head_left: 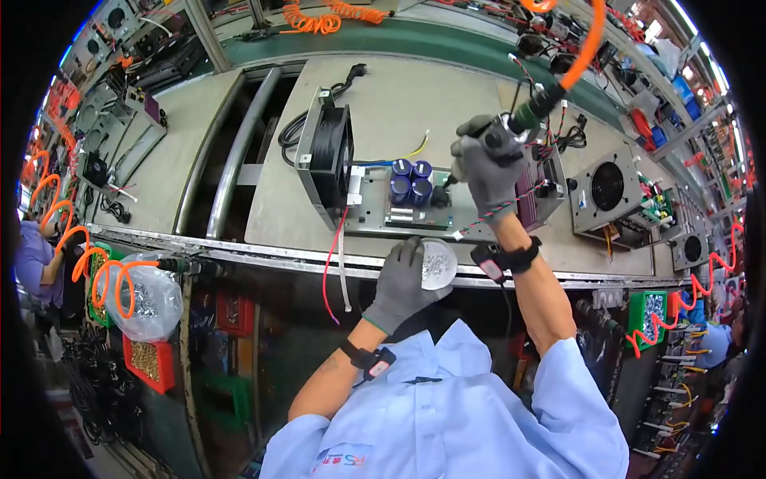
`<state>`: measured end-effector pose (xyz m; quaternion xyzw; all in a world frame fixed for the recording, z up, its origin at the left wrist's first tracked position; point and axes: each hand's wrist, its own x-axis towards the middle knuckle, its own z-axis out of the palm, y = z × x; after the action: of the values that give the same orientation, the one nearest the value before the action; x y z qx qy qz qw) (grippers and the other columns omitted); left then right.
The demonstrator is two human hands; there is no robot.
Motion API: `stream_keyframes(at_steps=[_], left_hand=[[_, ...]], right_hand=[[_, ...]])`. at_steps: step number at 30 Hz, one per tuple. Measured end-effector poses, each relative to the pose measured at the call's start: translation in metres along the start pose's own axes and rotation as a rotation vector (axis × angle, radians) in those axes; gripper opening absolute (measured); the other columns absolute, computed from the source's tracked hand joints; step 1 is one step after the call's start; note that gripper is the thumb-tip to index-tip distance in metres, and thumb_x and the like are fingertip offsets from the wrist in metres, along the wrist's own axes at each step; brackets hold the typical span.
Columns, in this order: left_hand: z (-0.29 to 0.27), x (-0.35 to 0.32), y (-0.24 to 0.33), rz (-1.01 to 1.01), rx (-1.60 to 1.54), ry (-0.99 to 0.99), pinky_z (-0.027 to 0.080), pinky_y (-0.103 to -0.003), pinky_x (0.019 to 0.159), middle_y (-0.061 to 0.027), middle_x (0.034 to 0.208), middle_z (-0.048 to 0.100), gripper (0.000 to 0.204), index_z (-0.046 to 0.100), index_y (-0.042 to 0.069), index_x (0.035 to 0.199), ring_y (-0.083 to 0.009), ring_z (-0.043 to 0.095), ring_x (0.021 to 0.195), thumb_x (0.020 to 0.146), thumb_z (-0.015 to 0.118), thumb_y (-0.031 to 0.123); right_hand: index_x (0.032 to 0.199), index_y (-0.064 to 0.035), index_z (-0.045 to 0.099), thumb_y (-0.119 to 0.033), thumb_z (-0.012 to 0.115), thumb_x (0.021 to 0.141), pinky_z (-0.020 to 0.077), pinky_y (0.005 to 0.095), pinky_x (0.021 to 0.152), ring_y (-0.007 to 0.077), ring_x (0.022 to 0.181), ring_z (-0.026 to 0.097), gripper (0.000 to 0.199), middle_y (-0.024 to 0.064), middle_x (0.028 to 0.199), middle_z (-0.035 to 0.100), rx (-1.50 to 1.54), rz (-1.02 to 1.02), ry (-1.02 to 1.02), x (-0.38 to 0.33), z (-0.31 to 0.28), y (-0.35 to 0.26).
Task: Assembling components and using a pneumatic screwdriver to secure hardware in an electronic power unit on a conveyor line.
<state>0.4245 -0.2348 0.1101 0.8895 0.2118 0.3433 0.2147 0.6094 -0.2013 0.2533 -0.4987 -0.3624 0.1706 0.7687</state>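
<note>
My right hand (490, 177), in a grey glove, is wrapped round an air screwdriver (504, 137) joined to an orange coiled hose. The tool's tip reaches down beside several purple capacitors (411, 184) on a circuit board; whether it touches a screw is too small to tell. The board sits in an open metal power-supply chassis (369, 227) with a black fan (338, 152) at its left end. Closer to me, my gloved left hand (397, 286) grips a small white dish (450, 275) of small screws at the bench edge. Red and white wires hang off the chassis front.
More chassis with a fan (608, 185) stand to the right, and another unit (132, 140) lies on the left bench. A metal roller (251, 152) fills the gap between boards. Red bins (149, 363) and a green bin (648, 319) of small parts flank the bench. Orange hoses hang around.
</note>
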Motion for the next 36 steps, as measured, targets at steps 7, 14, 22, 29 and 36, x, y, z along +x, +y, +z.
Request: stream_keyframes(at_steps=[7,14,22,29,36], left_hand=[[0.003,-0.004,0.000,0.060,-0.010,0.040,0.049,-0.052,0.090,-0.0276,0.122,0.053,0.088,0.048,-0.008,0.120,-0.0439,0.056,0.105,0.062,0.087,0.045],[0.002,-0.002,0.000,0.035,-0.002,0.022,0.050,-0.050,0.091,-0.0282,0.121,0.053,0.085,0.050,-0.010,0.117,-0.0441,0.056,0.106,0.059,0.089,0.038],[0.000,-0.002,-0.004,0.028,-0.040,0.032,0.050,-0.050,0.091,-0.0281,0.123,0.053,0.087,0.051,-0.010,0.118,-0.0442,0.056,0.107,0.056,0.089,0.039],[-0.004,-0.001,0.002,-0.040,-0.020,-0.028,0.050,-0.049,0.092,-0.0267,0.123,0.054,0.084,0.055,-0.008,0.117,-0.0433,0.056,0.108,0.060,0.087,0.044],[-0.004,-0.001,0.000,-0.053,-0.014,-0.051,0.048,-0.048,0.096,-0.0256,0.121,0.055,0.083,0.056,-0.005,0.117,-0.0415,0.055,0.111,0.060,0.086,0.047]], right_hand=[[0.087,-0.0015,0.066,0.005,0.066,0.078,0.0414,0.0201,0.056,0.0033,0.064,0.052,0.011,-0.0042,0.072,0.059,0.069,0.076,-0.067,-0.079,-0.008,0.003],[0.093,-0.0016,0.061,0.003,0.058,0.080,0.0476,0.0241,0.057,0.0096,0.065,0.058,0.015,0.0059,0.080,0.063,-0.322,0.015,-0.245,-0.086,-0.026,0.034],[0.087,-0.0013,0.065,0.005,0.065,0.078,0.0427,0.0223,0.054,0.0051,0.061,0.054,0.011,-0.0018,0.071,0.060,-0.137,0.079,-0.182,-0.075,-0.005,0.022],[0.093,-0.0002,0.062,0.006,0.063,0.080,0.0459,0.0224,0.049,0.0095,0.062,0.060,0.014,0.0063,0.073,0.064,0.220,0.015,-0.056,-0.003,0.062,-0.028],[0.088,-0.0003,0.060,0.005,0.063,0.078,0.0481,0.0247,0.054,0.0108,0.062,0.060,0.012,0.0045,0.075,0.063,0.088,-0.053,-0.139,0.042,0.093,0.040]])
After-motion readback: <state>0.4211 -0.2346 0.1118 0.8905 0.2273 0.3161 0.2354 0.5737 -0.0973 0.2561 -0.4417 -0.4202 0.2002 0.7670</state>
